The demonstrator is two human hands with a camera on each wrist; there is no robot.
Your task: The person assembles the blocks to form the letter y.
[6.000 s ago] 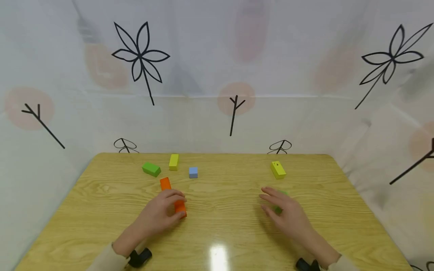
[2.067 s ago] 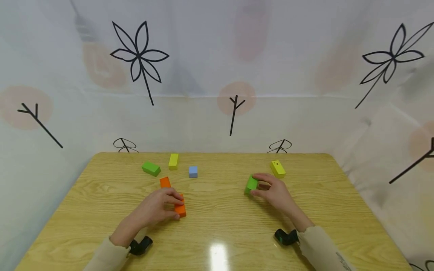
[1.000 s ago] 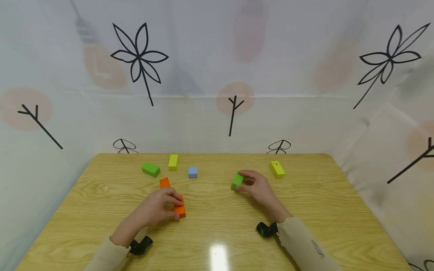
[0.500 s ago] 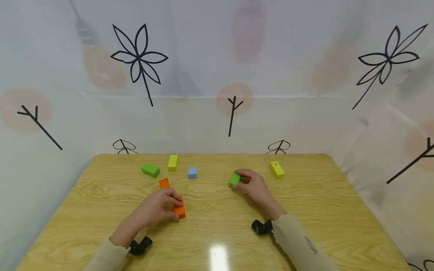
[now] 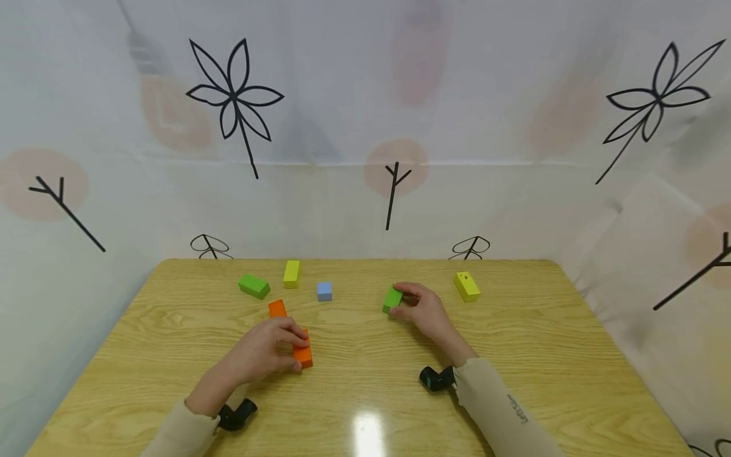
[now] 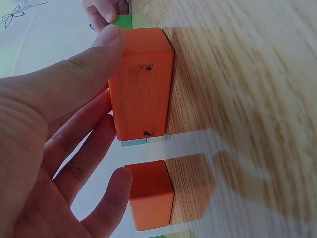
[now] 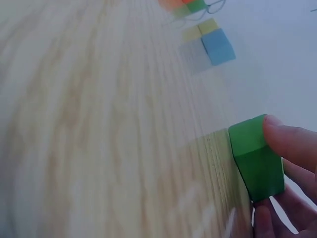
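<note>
Wood-grain table [image 5: 354, 368] before me, filling the lower frame. I count seven blocks on it. Left of centre: green block [image 5: 254, 286], yellow block [image 5: 292, 274], blue block [image 5: 324, 292], far orange block [image 5: 277, 309], near orange block [image 5: 305, 355]. Just right of centre: second green block [image 5: 391, 299]; farther right, spotted yellow block [image 5: 467, 287].

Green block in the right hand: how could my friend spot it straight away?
On the wooden table, find the right hand, right of the middle. It pinches the green block; the other green block lies untouched on the left side.
</note>
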